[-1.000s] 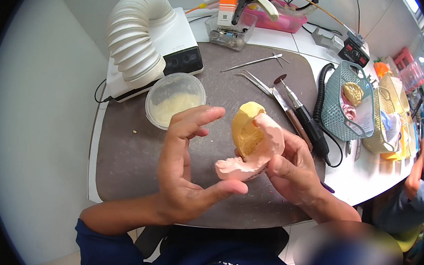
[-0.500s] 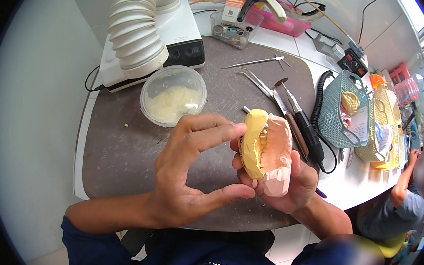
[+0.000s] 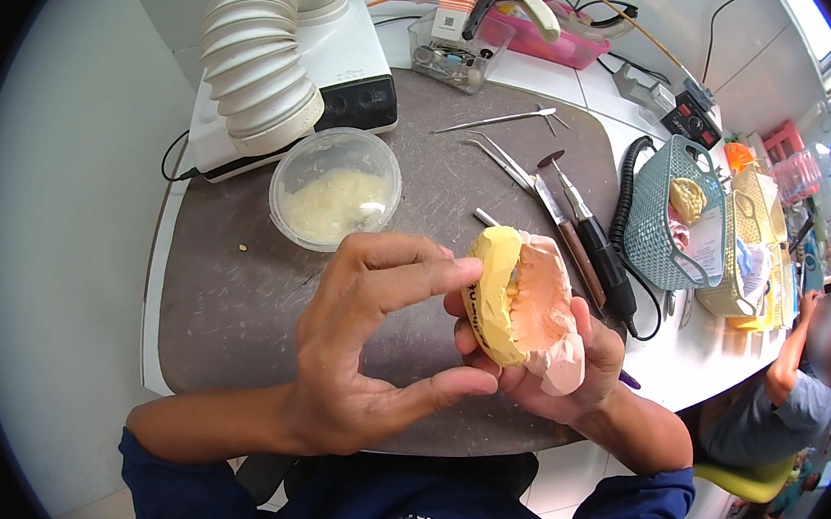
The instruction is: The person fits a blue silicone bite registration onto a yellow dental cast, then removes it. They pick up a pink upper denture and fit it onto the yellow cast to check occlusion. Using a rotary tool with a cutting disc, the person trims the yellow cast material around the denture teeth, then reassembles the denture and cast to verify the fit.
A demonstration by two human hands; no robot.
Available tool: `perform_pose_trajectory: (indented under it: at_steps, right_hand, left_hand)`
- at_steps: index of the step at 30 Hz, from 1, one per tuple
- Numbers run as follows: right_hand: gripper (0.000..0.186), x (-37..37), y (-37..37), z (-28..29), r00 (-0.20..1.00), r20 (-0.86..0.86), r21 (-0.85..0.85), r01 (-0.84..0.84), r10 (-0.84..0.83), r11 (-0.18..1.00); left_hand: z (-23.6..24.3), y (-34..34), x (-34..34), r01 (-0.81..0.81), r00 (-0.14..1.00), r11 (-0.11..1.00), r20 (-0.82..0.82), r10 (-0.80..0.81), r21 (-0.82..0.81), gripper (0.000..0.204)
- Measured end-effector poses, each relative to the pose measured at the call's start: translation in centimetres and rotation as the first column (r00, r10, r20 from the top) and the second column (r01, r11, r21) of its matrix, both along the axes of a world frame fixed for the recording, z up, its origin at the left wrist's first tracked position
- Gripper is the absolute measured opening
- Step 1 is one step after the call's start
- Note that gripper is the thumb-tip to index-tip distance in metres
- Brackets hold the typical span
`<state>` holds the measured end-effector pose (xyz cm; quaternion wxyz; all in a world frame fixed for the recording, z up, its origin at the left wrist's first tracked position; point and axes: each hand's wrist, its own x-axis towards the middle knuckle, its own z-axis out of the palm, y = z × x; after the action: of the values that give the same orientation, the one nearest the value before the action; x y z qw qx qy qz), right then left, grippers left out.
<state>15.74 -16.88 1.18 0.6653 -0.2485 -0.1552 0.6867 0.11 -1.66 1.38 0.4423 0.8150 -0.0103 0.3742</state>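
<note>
My right hand [image 3: 572, 384] is wrapped from below and the right around a dental model made of two plaster casts, a yellow cast [image 3: 493, 290] and a pink cast [image 3: 551, 299]. Their tooth rows face each other, and the model tilts so that the pink inner side shows. My left hand [image 3: 360, 343] curves in a wide C at the yellow side. Its fingertips overlap the yellow cast's edge, and the thumb tip lies beside its lower end; whether they press on it I cannot tell.
A round tub [image 3: 335, 195] of pale material stands beyond my left hand, before a white machine with a ribbed hose [image 3: 260, 62]. Tweezers, a knife and a black handpiece [image 3: 602, 264] lie beyond the model. Baskets [image 3: 673, 216] stand at right; another person [image 3: 796, 387] sits farther right.
The dental model has turned and sunk slightly in my right hand, and more of the pink cast's inner side shows. My left hand has kept nearly the same shape and place.
</note>
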Motion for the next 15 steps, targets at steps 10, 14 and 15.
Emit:
perform_pose_trajectory:
  at_steps: [10, 14, 15]
  right_hand:
    - [0.085, 0.2, 0.0, -0.3, 1.000, -0.007, 0.026, -0.026, 0.026, 0.999]
    - [0.082, 0.9, -0.3, -0.7, 0.952, 0.293, 0.053, 0.072, -0.084, 0.996]
    - [0.080, 0.6, -0.1, 0.2, 0.912, 0.383, 0.074, 0.130, -0.149, 0.989]
  left_hand:
    - [-0.2, -0.1, -0.1, 0.005, 1.000, 1.000, 0.019, -0.005, -0.010, 0.073]
    - [-0.1, -0.4, 0.5, -0.076, 0.993, 0.994, 0.087, 0.083, -0.080, 0.070]
    - [-0.5, -0.6, 0.6, -0.105, 0.987, 0.988, 0.109, 0.117, -0.115, 0.072]
